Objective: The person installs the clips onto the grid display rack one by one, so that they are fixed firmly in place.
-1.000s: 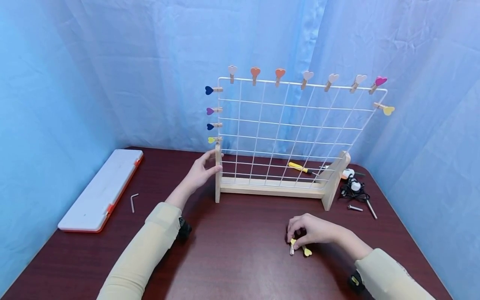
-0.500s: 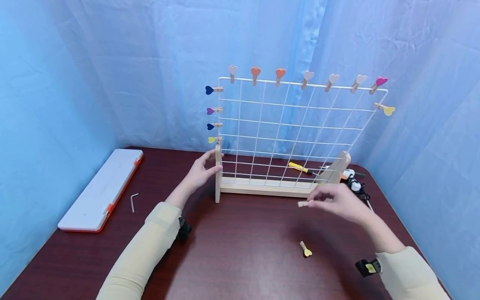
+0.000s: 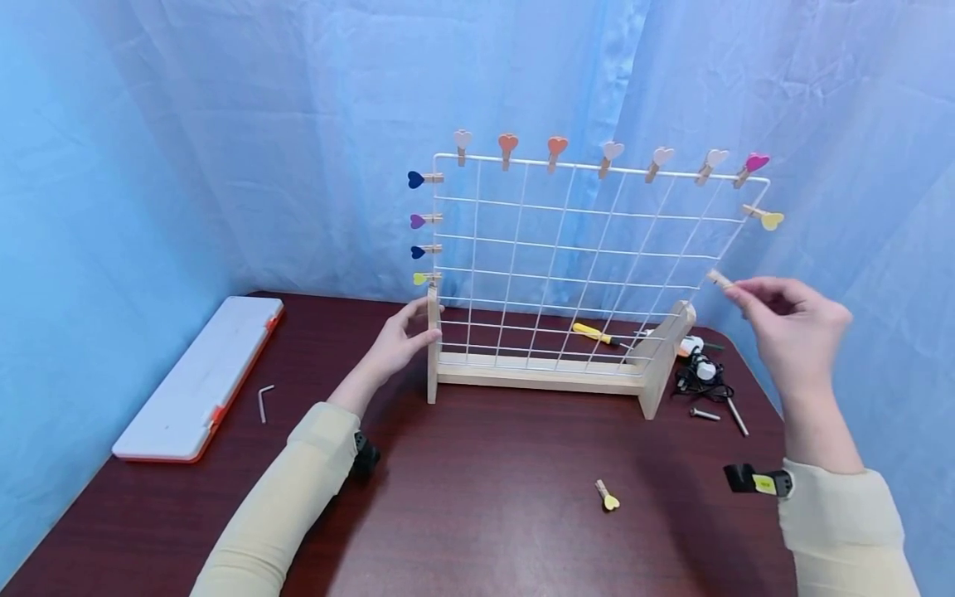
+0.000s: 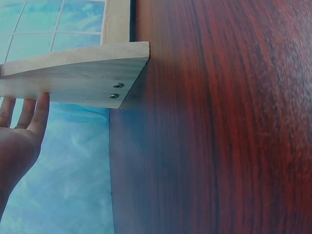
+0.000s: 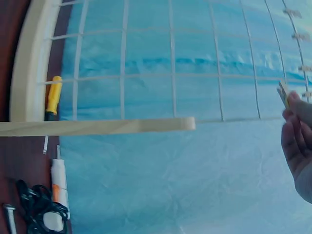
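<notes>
A white wire grid (image 3: 555, 245) stands in a wooden base (image 3: 540, 379), with heart clothespins along its top and sides. My left hand (image 3: 391, 347) grips the base's left upright (image 3: 433, 352), thumb at the front edge and fingers behind; its fingers (image 4: 40, 114) show against the board in the left wrist view. My right hand (image 3: 798, 327) pinches a small wooden clothespin (image 3: 719, 279) between thumb and fingertips, its tip close to the grid's right side wire, below the yellow heart clothespin (image 3: 764, 217). The fingers hide its heart end. Another yellow heart clothespin (image 3: 608, 496) lies on the table.
At left lie a white case (image 3: 201, 377) with orange edging and a hex key (image 3: 264, 404). Behind the grid is a yellow screwdriver (image 3: 594, 333). Right of the base lie a black cable (image 3: 701, 383), a bolt (image 3: 705, 414) and a metal rod (image 3: 737, 417). Blue curtains surround the table.
My right hand has picked up one of the two clothespins from the table and carried it up and right to the grid's right side. My left hand has stayed on the upright.
</notes>
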`<move>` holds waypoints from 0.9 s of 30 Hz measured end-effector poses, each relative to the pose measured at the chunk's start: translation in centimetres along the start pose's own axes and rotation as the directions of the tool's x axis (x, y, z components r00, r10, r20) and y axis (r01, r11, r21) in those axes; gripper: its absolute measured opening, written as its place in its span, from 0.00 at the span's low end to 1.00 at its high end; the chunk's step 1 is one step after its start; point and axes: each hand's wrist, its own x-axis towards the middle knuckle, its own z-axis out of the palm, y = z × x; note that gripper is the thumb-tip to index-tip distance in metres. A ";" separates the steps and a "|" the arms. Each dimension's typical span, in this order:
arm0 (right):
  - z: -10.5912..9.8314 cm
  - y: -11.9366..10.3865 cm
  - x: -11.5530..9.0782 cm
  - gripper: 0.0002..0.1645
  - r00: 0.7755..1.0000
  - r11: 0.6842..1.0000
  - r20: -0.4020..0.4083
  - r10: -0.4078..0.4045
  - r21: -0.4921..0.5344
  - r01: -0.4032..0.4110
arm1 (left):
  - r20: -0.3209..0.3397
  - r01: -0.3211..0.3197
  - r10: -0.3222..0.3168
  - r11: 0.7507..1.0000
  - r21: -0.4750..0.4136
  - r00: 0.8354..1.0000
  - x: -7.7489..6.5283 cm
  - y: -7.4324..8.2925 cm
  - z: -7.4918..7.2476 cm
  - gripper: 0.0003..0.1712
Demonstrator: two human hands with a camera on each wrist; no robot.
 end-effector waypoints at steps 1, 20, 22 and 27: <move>-0.1 0.1 0.4 0.09 0.999 1.000 -0.032 0.027 -0.004 -0.027 | -0.001 0.002 -0.002 1.000 0.003 1.000 0.0 0.0 0.0 0.31; 0.5 -0.3 2.9 0.15 0.987 0.972 -0.082 0.139 -0.179 -0.152 | 0.008 0.006 -0.006 1.000 -0.022 1.000 0.1 -0.1 0.0 0.31; 0.3 -0.2 2.7 0.15 0.986 0.973 -0.094 0.136 -0.173 -0.151 | 0.009 0.008 -0.008 1.000 -0.025 1.000 0.1 -0.1 0.0 0.31; 0.2 0.3 2.6 0.16 0.985 0.963 -0.102 0.140 -0.219 -0.160 | 0.002 0.004 -0.004 1.000 -0.022 1.000 0.1 -0.1 0.0 0.31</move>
